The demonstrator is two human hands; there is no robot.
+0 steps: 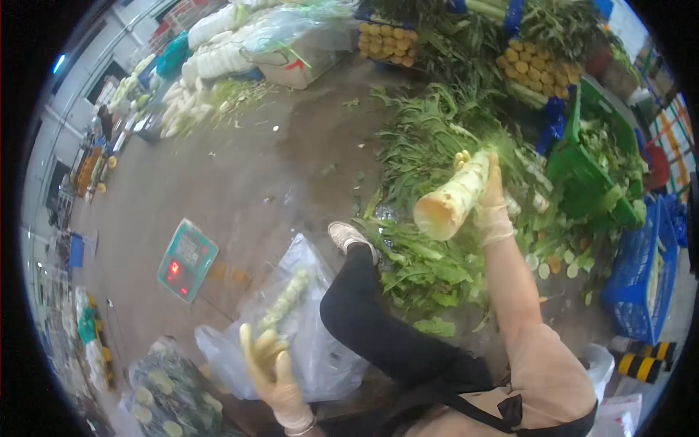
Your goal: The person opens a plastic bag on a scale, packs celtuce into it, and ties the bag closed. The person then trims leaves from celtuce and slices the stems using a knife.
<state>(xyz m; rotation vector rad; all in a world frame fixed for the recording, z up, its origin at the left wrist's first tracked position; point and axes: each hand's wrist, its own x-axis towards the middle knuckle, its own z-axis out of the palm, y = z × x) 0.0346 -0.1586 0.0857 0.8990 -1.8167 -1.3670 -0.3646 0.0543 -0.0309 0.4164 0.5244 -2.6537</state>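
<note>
Presently: right hand (494, 207), thin translucent glove, wrapped around a pale, knobbly, cylindrical stem (453, 198) held above leafy trimmings (426, 266); left hand (271, 368), yellowish rubber glove, fingers spread, touching crinkled clear plastic bag (313, 320).

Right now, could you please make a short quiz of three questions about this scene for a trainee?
1. True or false: the right hand grips a peeled stalk.
2. What does the left hand touch? A) clear plastic bag B) digital scale C) green crate
3. Fill in: the person's shoe rests beside a heap of green ____.

Key: 1 true; 2 A; 3 leaves.
</note>
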